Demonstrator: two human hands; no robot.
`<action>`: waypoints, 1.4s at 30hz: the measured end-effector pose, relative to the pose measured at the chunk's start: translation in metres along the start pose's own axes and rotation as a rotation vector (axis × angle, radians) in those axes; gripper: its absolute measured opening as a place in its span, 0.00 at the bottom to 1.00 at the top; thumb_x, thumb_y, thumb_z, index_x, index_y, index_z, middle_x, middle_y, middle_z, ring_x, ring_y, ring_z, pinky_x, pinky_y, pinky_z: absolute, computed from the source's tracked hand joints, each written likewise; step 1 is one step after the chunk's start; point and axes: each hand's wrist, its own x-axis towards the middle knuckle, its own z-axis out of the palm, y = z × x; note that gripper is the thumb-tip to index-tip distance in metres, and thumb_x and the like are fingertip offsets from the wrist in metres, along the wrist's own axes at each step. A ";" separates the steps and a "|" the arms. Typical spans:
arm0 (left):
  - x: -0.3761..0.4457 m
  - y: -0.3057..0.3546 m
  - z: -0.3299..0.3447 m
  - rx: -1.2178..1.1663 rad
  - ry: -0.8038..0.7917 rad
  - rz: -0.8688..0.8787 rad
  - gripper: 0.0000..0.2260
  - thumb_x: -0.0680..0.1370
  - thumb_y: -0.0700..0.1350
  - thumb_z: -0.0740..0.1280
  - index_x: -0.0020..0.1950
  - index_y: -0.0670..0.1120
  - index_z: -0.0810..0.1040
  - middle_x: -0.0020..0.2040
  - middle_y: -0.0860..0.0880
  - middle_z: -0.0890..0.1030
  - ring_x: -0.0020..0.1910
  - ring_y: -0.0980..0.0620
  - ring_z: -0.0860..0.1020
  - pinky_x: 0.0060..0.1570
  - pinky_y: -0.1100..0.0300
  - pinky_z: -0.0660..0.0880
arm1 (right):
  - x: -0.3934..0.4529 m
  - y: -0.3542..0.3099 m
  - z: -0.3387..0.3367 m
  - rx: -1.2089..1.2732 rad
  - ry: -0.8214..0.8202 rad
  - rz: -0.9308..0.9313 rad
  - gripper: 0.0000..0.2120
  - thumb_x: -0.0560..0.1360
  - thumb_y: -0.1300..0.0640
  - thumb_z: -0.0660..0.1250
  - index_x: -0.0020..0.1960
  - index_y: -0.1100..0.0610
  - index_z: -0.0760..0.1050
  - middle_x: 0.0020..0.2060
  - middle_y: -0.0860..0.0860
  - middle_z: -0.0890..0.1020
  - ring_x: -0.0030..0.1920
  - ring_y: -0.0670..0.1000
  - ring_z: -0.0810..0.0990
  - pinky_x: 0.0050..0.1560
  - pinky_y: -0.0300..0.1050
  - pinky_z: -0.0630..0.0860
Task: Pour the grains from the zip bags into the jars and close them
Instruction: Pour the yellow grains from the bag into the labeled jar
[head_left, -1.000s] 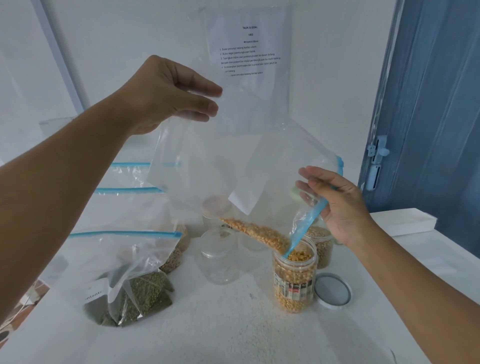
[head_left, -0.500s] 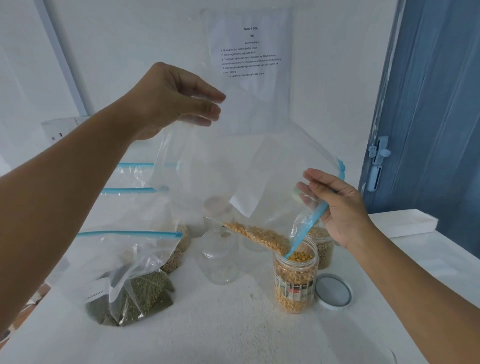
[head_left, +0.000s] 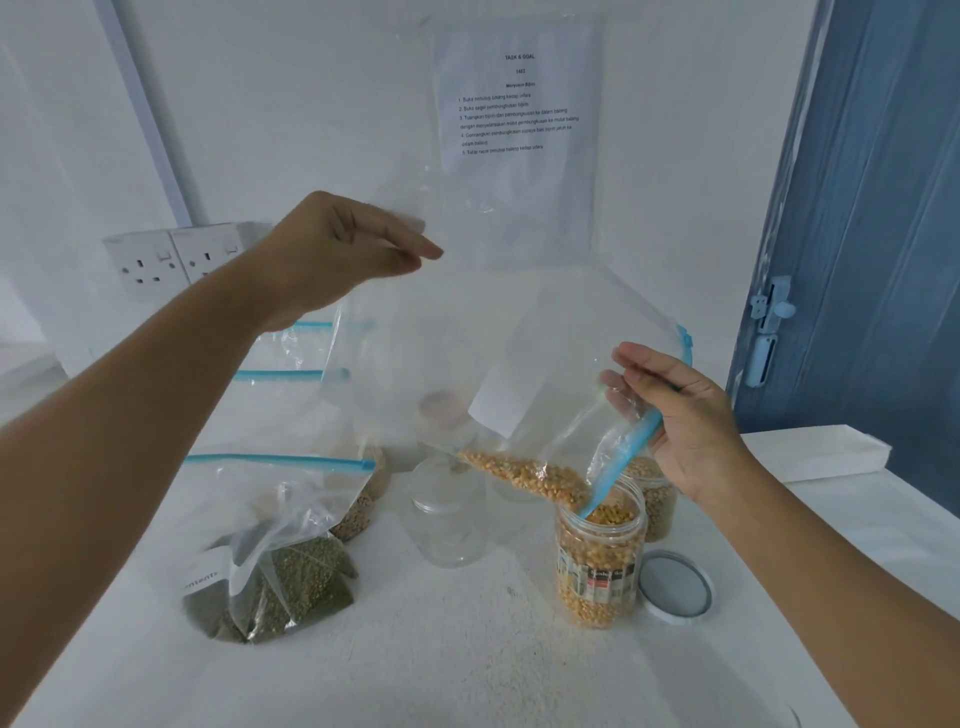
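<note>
A clear zip bag (head_left: 524, 353) with a blue zip strip hangs tilted over the table. My left hand (head_left: 343, 254) pinches its raised bottom corner. My right hand (head_left: 675, 415) grips the bag's mouth by the blue zip. Yellow corn kernels (head_left: 524, 475) slide down the bag's lower fold into an open jar (head_left: 597, 561) that is nearly full of corn. The zip's end dips into the jar's mouth. The jar's white lid (head_left: 675, 584) lies flat to its right.
An empty clear jar (head_left: 447, 514) stands left of the corn jar. Behind it is a jar of pale grains (head_left: 652, 493). A zip bag of green grains (head_left: 291, 571) lies front left, more zip bags (head_left: 306, 374) behind. A white box (head_left: 815, 452) lies at right.
My left hand has dropped lower with the bag's corner. The camera view has tipped up a little, and kernels keep sliding into the jar.
</note>
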 end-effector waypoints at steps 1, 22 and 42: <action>-0.003 -0.004 0.004 0.041 0.028 0.002 0.11 0.78 0.38 0.74 0.53 0.54 0.88 0.66 0.53 0.82 0.62 0.67 0.78 0.66 0.73 0.70 | 0.000 0.001 0.001 0.000 0.001 -0.005 0.11 0.77 0.70 0.69 0.56 0.61 0.85 0.54 0.55 0.87 0.53 0.57 0.88 0.49 0.43 0.84; -0.078 -0.067 0.109 0.581 0.719 -0.032 0.15 0.80 0.47 0.72 0.65 0.62 0.80 0.64 0.42 0.61 0.65 0.40 0.59 0.73 0.50 0.51 | 0.000 -0.001 0.005 0.016 -0.019 -0.014 0.10 0.77 0.70 0.69 0.52 0.60 0.87 0.51 0.55 0.88 0.50 0.56 0.88 0.50 0.41 0.83; -0.088 -0.092 0.169 -0.838 0.225 -0.586 0.12 0.82 0.46 0.69 0.64 0.57 0.84 0.60 0.51 0.85 0.65 0.49 0.80 0.72 0.48 0.73 | 0.000 -0.004 0.000 0.017 -0.028 -0.014 0.12 0.77 0.70 0.68 0.48 0.57 0.88 0.50 0.54 0.88 0.49 0.55 0.88 0.49 0.41 0.83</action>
